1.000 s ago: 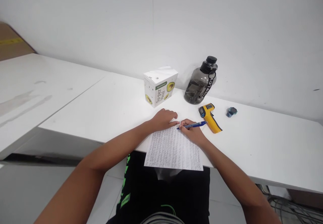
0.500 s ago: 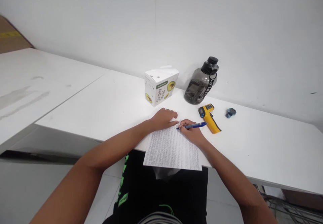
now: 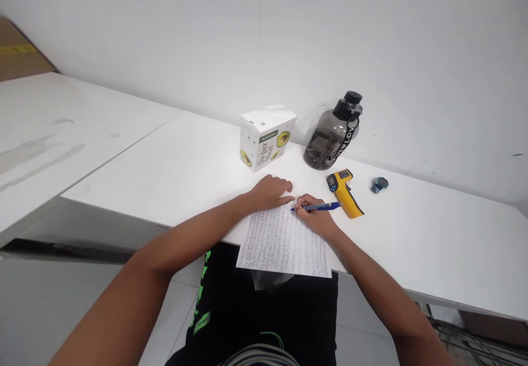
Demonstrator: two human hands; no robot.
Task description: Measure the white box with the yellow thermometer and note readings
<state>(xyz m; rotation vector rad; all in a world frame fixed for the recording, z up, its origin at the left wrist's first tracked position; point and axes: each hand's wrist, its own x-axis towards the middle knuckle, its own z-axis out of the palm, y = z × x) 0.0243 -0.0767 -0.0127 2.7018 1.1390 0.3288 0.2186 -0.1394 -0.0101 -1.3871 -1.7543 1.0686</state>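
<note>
A sheet of paper covered in dense rows of marks lies on the white table, its lower part hanging past the front edge. My right hand is closed around a blue pen, whose tip meets the sheet near its top. Flat across the sheet's upper left rests my left hand, fingers stretched out and holding nothing. The top of the paper is partly hidden under both hands.
Behind my hands stand a white Super Meal box and a dark clear bottle. To the right lie a yellow infrared thermometer and a small blue-grey object. A wall rises behind the table.
The view has shifted slightly. Both hands keep nearly the same place on the paper, and the pen stays in my right hand.
</note>
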